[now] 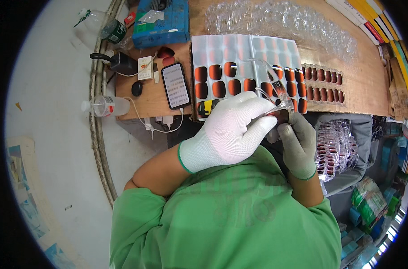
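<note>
Both my hands wear knitted gloves and meet at the near edge of the wooden table. A pair of clear-framed glasses (281, 93) is between them, its clear temple arms pointing up and away. A dark reddish lens (281, 116) shows at my fingertips; whether it sits fully in its rim is hidden. My left hand (237, 127), in a white glove, pinches the frame from the left. My right hand (300, 141), in a greyer glove, closes on it from the right. Just beyond lies a white sheet (200, 60) bearing rows of orange-to-black lenses (219, 88), several under a translucent film.
A lit phone (176, 86) with a cable lies left of the sheet, near a blue box (161, 27). Clear frames (280, 20) line the back; glasses with lenses (323, 85) lie right. More glasses (335, 148) are heaped below the table's right side. A bottle (107, 106) stands left.
</note>
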Demonstrator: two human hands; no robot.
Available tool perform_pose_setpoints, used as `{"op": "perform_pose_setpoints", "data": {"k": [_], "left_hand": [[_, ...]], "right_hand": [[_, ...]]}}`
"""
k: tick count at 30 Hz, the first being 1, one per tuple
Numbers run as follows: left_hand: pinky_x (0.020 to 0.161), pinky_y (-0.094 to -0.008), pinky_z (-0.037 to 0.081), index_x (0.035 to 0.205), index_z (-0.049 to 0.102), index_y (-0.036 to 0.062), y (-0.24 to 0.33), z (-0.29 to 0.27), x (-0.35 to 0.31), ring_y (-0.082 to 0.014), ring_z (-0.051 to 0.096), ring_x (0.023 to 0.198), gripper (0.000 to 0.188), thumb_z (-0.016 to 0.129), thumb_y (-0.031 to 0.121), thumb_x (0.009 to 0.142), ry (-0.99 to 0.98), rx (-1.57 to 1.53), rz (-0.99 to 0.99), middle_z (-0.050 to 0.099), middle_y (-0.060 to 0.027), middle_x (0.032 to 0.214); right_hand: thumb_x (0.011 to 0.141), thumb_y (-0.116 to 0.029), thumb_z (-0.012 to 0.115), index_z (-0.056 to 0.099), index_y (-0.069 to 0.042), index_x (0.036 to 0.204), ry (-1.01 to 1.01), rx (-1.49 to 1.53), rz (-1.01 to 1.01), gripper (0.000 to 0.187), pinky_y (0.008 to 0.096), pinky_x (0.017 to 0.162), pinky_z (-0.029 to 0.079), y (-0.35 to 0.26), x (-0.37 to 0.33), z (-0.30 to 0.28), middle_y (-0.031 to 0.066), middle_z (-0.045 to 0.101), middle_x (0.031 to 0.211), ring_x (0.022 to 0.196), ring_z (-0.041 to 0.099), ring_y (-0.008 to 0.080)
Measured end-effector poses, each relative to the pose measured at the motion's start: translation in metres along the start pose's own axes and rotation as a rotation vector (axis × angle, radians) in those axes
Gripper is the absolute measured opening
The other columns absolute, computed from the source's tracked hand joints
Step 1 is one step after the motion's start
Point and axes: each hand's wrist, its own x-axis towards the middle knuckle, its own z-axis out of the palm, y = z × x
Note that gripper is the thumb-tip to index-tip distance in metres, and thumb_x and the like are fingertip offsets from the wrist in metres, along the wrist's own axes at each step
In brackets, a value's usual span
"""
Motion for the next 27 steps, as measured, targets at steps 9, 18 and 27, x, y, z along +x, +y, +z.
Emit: {"op": "perform_pose_setpoints", "data": {"k": [9, 18, 27], "left_hand": [[0.062, -0.0342, 0.045, 0.099, 0.071, 0.0004, -0.005, -0.001, -0.01, -0.0243, 0.059, 0.069, 0.012, 0.069, 0.008, 0.09, 0.028, -0.046, 0.045, 0.06, -0.0115, 0.079], [0.063, -0.0345, 0.045, 0.092, 0.065, 0.0014, -0.001, -0.001, -0.019, -0.0252, 0.058, 0.068, 0.01, 0.072, 0.006, 0.087, -0.029, -0.089, 0.074, 0.057, -0.0099, 0.078], [0.072, -0.0412, 0.052, 0.107, 0.066, -0.0002, -0.006, 0.019, -0.018, -0.0359, 0.064, 0.081, 0.02, 0.068, 0.01, 0.09, -0.071, 0.106, 0.014, 0.063, -0.0169, 0.089]], "right_hand": [[0.094, 0.001, 0.047, 0.066, 0.011, 0.107, -0.028, -0.031, -0.011, 0.025, 0.0262, 0.068, 0.054, -0.017, -0.003, 0.003, 0.0083, 0.07, 0.076, 0.069, 0.066, 0.0122], [0.092, -0.001, 0.05, 0.068, 0.01, 0.103, -0.18, 0.057, -0.031, 0.024, 0.0249, 0.062, 0.052, -0.008, 0.003, -0.012, 0.0079, 0.07, 0.073, 0.065, 0.065, 0.0106], [0.092, -0.003, 0.065, 0.068, 0.005, 0.108, -0.296, -0.31, -0.035, 0.018, 0.0287, 0.068, 0.055, -0.012, 0.011, -0.036, 0.0093, 0.071, 0.077, 0.07, 0.068, 0.0137]]}}
